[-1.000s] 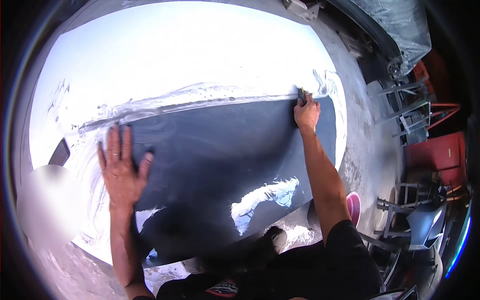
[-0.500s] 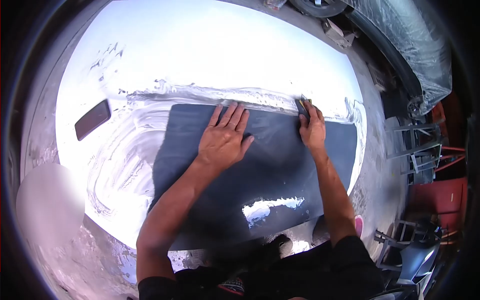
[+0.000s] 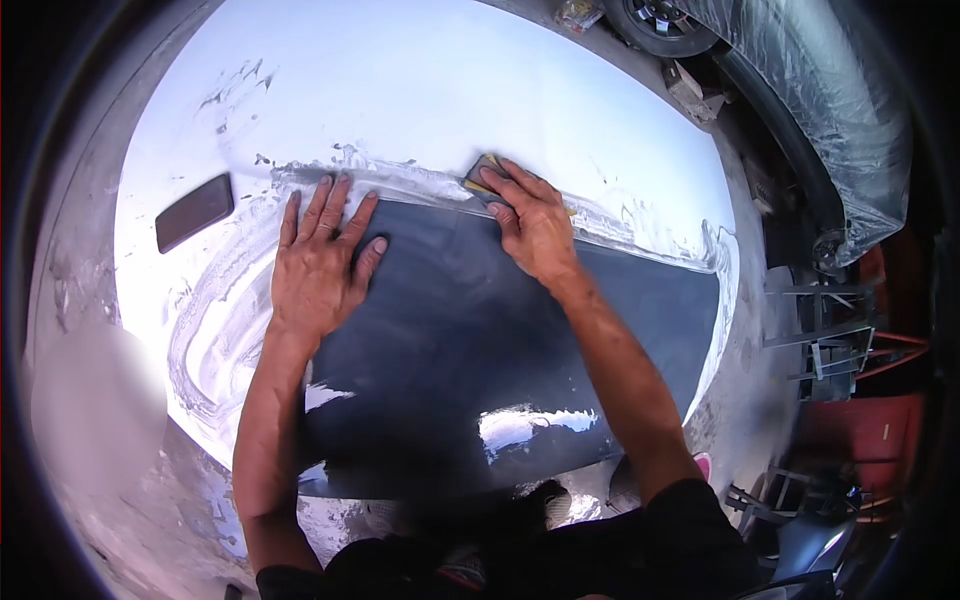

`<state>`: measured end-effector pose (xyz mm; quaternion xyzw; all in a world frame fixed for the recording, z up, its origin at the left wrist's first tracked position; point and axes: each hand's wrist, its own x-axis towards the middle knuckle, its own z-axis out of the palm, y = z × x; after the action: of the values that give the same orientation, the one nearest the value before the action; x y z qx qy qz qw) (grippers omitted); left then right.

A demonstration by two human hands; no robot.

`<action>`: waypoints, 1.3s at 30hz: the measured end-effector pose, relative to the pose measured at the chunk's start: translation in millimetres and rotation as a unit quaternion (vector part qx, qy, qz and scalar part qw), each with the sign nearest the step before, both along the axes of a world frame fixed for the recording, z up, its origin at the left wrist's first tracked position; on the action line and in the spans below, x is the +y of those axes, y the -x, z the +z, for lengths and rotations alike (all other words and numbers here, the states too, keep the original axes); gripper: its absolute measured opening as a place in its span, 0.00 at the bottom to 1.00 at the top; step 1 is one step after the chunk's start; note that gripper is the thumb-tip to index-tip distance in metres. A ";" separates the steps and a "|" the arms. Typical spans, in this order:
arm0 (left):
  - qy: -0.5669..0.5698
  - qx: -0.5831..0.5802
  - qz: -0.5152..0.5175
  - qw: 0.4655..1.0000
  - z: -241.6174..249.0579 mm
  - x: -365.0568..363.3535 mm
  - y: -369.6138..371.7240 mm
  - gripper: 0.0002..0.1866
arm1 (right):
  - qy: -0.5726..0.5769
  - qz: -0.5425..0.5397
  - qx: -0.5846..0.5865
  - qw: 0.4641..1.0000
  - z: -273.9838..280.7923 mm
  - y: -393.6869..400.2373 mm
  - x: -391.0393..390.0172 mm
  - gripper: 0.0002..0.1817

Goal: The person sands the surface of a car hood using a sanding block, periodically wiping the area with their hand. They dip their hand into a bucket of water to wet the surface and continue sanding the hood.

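Observation:
My right hand (image 3: 540,228) is closed around a dark sanding block (image 3: 484,172) with yellow edges, pressed to the streaky ridge of a large white panel (image 3: 430,90). Flat on the same panel, fingers spread, rests my left hand (image 3: 318,255), its fingertips at the ridge and nothing held. Below the ridge lies a broad dark grey area (image 3: 450,310), with a bright white patch (image 3: 535,428) near its lower edge. Grey smears and swirls mark the panel around both hands. The sanding block's underside is hidden.
A dark rounded rectangle (image 3: 195,212) shows on the panel's left. Beyond the far right edge are a wheel (image 3: 660,22) and a plastic-covered body (image 3: 820,90). Metal stands (image 3: 825,320) and a red panel (image 3: 870,440) are to the right, over a concrete floor (image 3: 760,350).
My right hand has slid left along the ridge with the sanding block. My left hand has also shifted left, staying flat with fingers spread. The view has moved slightly.

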<state>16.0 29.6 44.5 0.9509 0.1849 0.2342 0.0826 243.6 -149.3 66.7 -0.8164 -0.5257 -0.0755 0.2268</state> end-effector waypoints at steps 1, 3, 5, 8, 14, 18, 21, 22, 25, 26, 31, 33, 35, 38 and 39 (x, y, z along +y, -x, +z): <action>0.006 -0.002 -0.002 1.000 0.9 -0.5 0.4 0.26 | 0.004 0.001 -0.002 1.000 -0.8 5.7 -7.0 0.29; 0.006 -0.012 0.001 1.000 3.8 5.2 -2.3 0.25 | 0.040 0.088 -0.012 0.995 -2.7 30.1 -27.3 0.28; 0.006 -0.012 0.000 1.000 1.3 1.2 -0.4 0.25 | 0.026 0.128 -0.016 0.991 -1.8 39.4 -32.1 0.27; -0.001 -0.017 0.006 1.000 -0.7 -0.2 -1.1 0.26 | -0.007 0.031 0.012 0.999 11.5 13.9 -1.3 0.23; -0.012 -0.029 0.047 0.998 0.4 -0.8 -0.1 0.31 | 0.008 0.103 -0.025 0.994 6.4 40.1 -17.2 0.24; -0.023 -0.004 0.053 0.998 -3.7 -0.6 0.1 0.34 | -0.038 0.055 0.015 0.998 3.6 27.1 9.4 0.23; -0.022 -0.009 0.074 0.997 -3.6 1.9 -0.3 0.36 | -0.031 0.079 0.042 0.996 6.4 45.5 -8.5 0.23; -0.023 -0.001 0.077 0.997 -3.4 0.7 -0.1 0.37 | -0.003 0.089 0.022 0.996 6.8 61.6 -29.0 0.23; -0.023 0.008 0.059 0.998 1.4 0.7 -9.4 0.36 | -0.012 0.097 0.012 0.995 -10.1 42.1 -92.9 0.24; -0.017 0.010 0.045 0.999 3.8 0.4 -12.5 0.35 | 0.004 -0.010 -0.007 1.000 -9.3 28.1 -112.0 0.25; 0.017 -0.043 -0.152 0.987 -12.6 -60.2 -87.2 0.29 | 0.001 -0.198 -0.048 0.979 -18.9 -2.1 -146.1 0.25; 0.030 -0.064 -0.155 0.985 -18.9 -101.6 -124.4 0.29 | 0.017 -0.224 -0.046 0.973 -21.2 -1.9 -144.9 0.25; 0.024 -0.071 -0.154 0.985 -21.6 -123.4 -142.6 0.29 | 0.006 -0.223 -0.042 0.974 -24.5 -3.4 -146.4 0.26; 0.036 -0.092 -0.195 0.976 -19.5 -131.7 -144.0 0.25 | 0.005 -0.227 -0.033 0.973 -17.8 -2.6 -144.8 0.27; 0.032 -0.091 -0.198 0.976 -19.0 -127.6 -138.8 0.25 | 0.001 -0.230 -0.032 0.973 -16.0 -2.6 -143.3 0.27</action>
<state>154.8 -97.9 25.4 0.9403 -0.0076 0.2924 0.1737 246.2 -292.6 50.7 -0.9126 -0.3311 -0.1517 0.1858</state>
